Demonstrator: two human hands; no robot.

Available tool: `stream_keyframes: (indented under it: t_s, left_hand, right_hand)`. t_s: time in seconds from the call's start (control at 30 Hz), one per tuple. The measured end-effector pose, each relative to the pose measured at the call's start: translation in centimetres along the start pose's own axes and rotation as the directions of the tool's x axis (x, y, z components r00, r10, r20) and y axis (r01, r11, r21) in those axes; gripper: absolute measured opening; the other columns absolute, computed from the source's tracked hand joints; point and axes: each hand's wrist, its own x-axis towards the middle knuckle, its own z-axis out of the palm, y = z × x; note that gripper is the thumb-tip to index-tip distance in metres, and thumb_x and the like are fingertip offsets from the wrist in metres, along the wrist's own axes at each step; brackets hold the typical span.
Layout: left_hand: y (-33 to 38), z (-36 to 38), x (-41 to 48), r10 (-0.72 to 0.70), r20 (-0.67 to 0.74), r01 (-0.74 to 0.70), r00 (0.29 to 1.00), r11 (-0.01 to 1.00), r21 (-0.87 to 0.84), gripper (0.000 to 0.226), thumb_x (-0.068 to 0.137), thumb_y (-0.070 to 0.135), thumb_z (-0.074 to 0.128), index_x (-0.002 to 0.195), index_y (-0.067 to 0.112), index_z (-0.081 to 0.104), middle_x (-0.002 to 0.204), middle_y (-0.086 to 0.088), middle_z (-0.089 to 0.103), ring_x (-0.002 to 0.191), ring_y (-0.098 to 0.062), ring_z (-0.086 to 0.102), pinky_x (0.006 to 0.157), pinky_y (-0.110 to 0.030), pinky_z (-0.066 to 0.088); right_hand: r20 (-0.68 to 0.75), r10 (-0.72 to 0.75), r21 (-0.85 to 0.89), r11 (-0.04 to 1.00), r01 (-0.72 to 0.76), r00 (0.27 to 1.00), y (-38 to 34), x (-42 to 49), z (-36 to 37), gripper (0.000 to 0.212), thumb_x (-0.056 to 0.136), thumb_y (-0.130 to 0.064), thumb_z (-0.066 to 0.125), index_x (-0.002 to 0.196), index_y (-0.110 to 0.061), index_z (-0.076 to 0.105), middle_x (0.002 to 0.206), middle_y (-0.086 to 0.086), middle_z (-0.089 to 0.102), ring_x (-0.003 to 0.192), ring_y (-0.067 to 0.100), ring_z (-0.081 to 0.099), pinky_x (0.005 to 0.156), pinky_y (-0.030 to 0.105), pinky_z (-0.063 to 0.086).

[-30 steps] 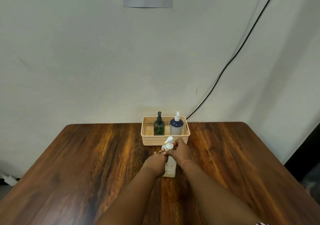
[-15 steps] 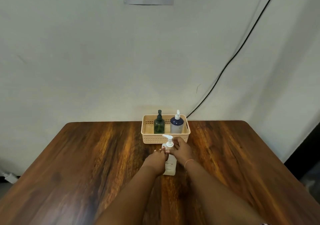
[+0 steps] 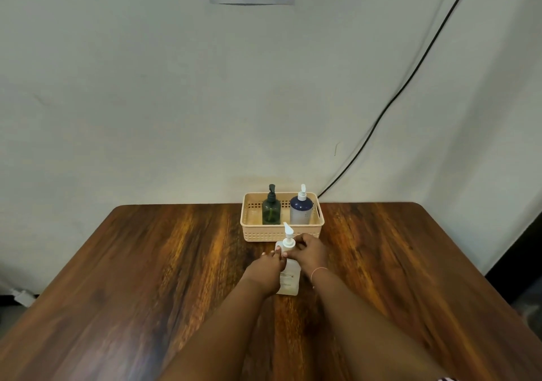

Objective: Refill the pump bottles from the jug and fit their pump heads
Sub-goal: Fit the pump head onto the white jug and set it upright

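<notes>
Nearest, mid-table [image 3: 152, 278]: white pump bottle [image 3: 289, 278], upright, left hand [image 3: 268, 269] clasped round its body, right hand [image 3: 311, 253] pinching the collar of its pump head [image 3: 288, 235], which sits in place, so this looks like the last tightening. Behind it, just apart: beige basket [image 3: 255, 232] holding green bottle [image 3: 271, 209] and blue bottle [image 3: 301, 209], both upright with pumps on, apparently finished; no jug in view. Open wood lies on both sides, the basket stands near the far edge under the wall, and a black cable [image 3: 410, 82] hangs well clear.

Basket [image 3: 255, 234], black cable [image 3: 393, 99], table [image 3: 146, 263]
</notes>
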Motion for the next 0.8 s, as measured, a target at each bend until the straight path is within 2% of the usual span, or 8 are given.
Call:
stream_keyframes:
  t_s: [0.17,0.33,0.47,0.57,0.6,0.67,0.73,0.8]
  left_hand:
    - [-0.2,0.7,-0.1,0.005,-0.015,-0.006,1.000,0.998,-0.066,0.076,0.089,0.000,0.049,0.151,0.015,0.008,0.161,-0.007,-0.001,0.147,-0.030,0.014,0.117,-0.040,0.029]
    - [-0.1,1.8,-1.9,0.004,-0.024,-0.012,1.000,0.947,-0.320,0.081,0.091,0.004,0.048,0.151,0.020,-0.005,0.159,0.001,-0.018,0.149,-0.023,0.002,0.120,-0.037,0.023]
    - [0.5,2.5,-2.2,-0.123,-0.077,0.060,0.989,0.832,-0.552,0.088,0.093,0.014,0.051,0.147,0.014,-0.019,0.156,-0.005,-0.025,0.148,-0.024,0.007,0.118,-0.034,0.026]
    - [0.5,2.6,-1.0,-0.235,-0.038,0.127,0.971,0.648,-0.751,0.082,0.093,0.012,0.053,0.151,0.013,-0.004,0.160,-0.008,0.006,0.147,-0.026,0.015,0.117,-0.036,0.024]
    - [0.4,2.7,-0.5,-0.266,-0.008,0.154,0.964,0.584,-0.797,0.077,0.092,0.010,0.053,0.152,0.014,0.005,0.156,-0.007,0.024,0.143,-0.027,0.028,0.115,-0.037,0.030]
    - [0.2,2.9,0.4,-0.291,0.035,0.182,0.956,0.492,-0.851,0.059,0.090,0.008,0.053,0.145,0.013,0.033,0.143,-0.007,0.048,0.129,-0.025,0.049,0.109,-0.042,0.042]
    - [0.1,3.2,1.3,-0.290,0.054,0.182,0.955,0.433,-0.883,0.045,0.088,0.005,0.052,0.132,0.012,0.052,0.130,-0.009,0.060,0.118,-0.025,0.057,0.102,-0.046,0.048]
    - [0.2,3.0,1.8,-0.281,0.060,0.172,0.958,0.394,-0.903,0.042,0.088,0.002,0.051,0.129,0.010,0.055,0.129,-0.010,0.061,0.117,-0.026,0.058,0.101,-0.046,0.048]
  right_hand:
    - [-0.026,-0.009,0.050,0.999,0.011,1.000,0.3,-0.9,0.3,0.037,0.072,-0.011,0.076,0.107,-0.008,0.062,0.116,0.011,0.066,0.107,0.023,0.062,0.092,0.033,0.051]
    - [-0.071,0.065,0.139,0.989,-0.055,0.995,1.9,-3.0,1.5,0.046,0.078,-0.025,0.072,0.120,-0.013,0.056,0.122,0.007,0.060,0.113,0.026,0.056,0.097,0.040,0.048]
    - [-0.033,0.174,0.121,0.978,-0.168,0.984,4.1,-4.0,1.2,0.012,0.085,-0.026,0.064,0.085,-0.017,0.057,0.101,0.004,0.065,0.098,0.024,0.061,0.073,0.027,0.048]
    - [-0.016,0.169,0.107,0.980,-0.166,0.986,4.7,-3.7,0.9,0.018,0.083,-0.021,0.066,0.073,-0.021,0.052,0.100,0.003,0.066,0.094,0.023,0.062,0.075,0.032,0.051]
    - [-0.008,0.156,0.099,0.983,-0.154,0.988,4.8,-3.4,0.8,0.011,0.082,-0.020,0.067,0.080,-0.014,0.058,0.101,0.007,0.068,0.094,0.024,0.063,0.080,0.038,0.054]
    - [0.023,0.126,0.082,0.988,-0.128,0.992,4.8,-2.8,0.9,0.021,0.082,-0.019,0.066,0.100,-0.007,0.064,0.104,0.008,0.069,0.096,0.025,0.064,0.086,0.041,0.054]
    - [0.033,0.109,0.082,0.990,-0.111,0.994,4.4,-2.4,1.0,0.029,0.083,-0.017,0.065,0.111,-0.009,0.065,0.110,0.008,0.070,0.099,0.025,0.064,0.089,0.043,0.053]
    - [0.027,0.111,0.110,0.987,-0.113,0.994,4.3,-2.1,0.8,0.032,0.084,-0.013,0.064,0.115,-0.007,0.063,0.114,0.011,0.068,0.102,0.027,0.064,0.091,0.045,0.052]
